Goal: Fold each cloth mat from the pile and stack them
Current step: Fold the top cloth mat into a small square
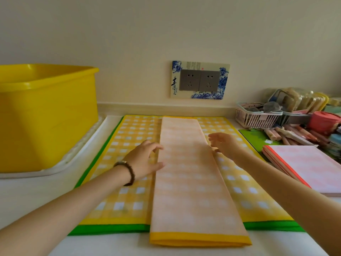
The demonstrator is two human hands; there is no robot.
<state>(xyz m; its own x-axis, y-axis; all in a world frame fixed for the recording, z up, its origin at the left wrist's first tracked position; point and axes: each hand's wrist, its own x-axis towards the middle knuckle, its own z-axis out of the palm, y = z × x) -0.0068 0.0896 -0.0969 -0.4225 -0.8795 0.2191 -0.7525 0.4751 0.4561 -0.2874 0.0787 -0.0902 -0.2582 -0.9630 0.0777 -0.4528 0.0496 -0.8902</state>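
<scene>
A yellow-edged mat (191,182), folded into a long narrow strip with its pale underside up, lies down the middle of the pile. Under it a yellow checked mat (129,137) lies spread flat, and a green mat (110,229) shows beneath that one. My left hand (145,161) hovers at the strip's left edge with relaxed fingers, its thumb touching the edge. At the strip's right edge my right hand (225,145) is open, fingers spread. Neither hand holds anything. A stack of folded pink mats with red edges (302,167) sits to the right.
A big yellow tub (48,115) stands on a white tray (73,156) at the left. At the back right are a white basket (256,117), a red lidded pot (323,121) and several wooden sticks (287,135). A wall socket (199,80) is behind.
</scene>
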